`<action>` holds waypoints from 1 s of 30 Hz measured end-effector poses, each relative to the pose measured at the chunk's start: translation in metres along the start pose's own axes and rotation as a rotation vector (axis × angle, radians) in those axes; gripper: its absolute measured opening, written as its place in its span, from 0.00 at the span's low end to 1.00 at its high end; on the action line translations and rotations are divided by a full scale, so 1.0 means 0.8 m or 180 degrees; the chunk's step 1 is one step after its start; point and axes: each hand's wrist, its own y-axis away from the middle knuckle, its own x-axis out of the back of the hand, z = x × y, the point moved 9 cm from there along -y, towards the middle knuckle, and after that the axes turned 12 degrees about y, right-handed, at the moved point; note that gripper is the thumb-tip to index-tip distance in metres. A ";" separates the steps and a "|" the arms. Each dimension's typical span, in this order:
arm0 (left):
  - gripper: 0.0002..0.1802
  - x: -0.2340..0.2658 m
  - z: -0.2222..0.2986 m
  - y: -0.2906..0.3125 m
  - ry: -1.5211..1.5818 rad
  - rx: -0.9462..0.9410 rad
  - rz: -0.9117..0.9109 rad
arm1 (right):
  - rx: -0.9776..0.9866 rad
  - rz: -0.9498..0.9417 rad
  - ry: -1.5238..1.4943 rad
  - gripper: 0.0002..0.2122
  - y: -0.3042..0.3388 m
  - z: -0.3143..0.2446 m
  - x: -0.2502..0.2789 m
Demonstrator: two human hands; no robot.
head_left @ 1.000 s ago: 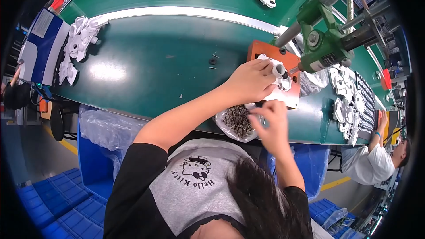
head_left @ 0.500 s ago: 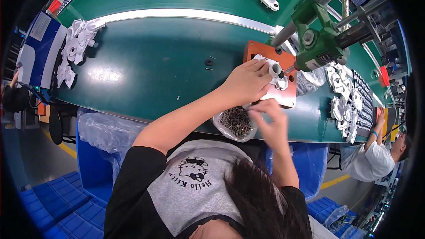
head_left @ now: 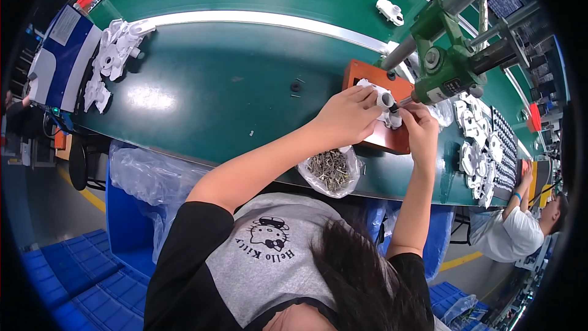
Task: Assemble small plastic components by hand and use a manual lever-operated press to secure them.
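My left hand point(head_left: 347, 115) is closed on a white plastic housing point(head_left: 384, 99), which rests on an orange block point(head_left: 392, 140). A short round tube and a dark piece show on the housing. My right hand point(head_left: 422, 130) is beside it, thumb and fingers pinched together at the dark piece; whatever they hold is too small to make out. The tip of a green hand press point(head_left: 436, 64) stands just above the right fingertips. Below my hands, a clear plastic bag point(head_left: 355, 179) full of thin metal pins point(head_left: 329, 170) sits at the bench's near edge.
White housings lie in a pile at the left point(head_left: 110, 55) and another pile at the right point(head_left: 474, 122). A single housing point(head_left: 390, 12) lies on the far green surface. A small black ring point(head_left: 295, 87) and pins lie mid-bench. Another person point(head_left: 517, 227) works at right.
My right hand has moved from beside the pin bag up to the housing, its fingers now pinched there. My left hand still holds the housing on the block. The whole view has shifted slightly.
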 end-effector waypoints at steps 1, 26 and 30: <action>0.11 0.000 0.000 0.000 -0.0062 -0.0010 -0.0033 | 0.0003 -0.0008 -0.0001 0.08 -0.001 -0.001 -0.002; 0.12 -0.001 -0.004 0.001 -0.0053 0.0014 -0.0044 | -0.0209 -0.0144 0.0066 0.06 -0.009 0.009 -0.017; 0.13 -0.005 -0.002 0.000 -0.0046 -0.0007 -0.0058 | 0.0394 0.0266 0.0730 0.06 0.006 0.008 -0.011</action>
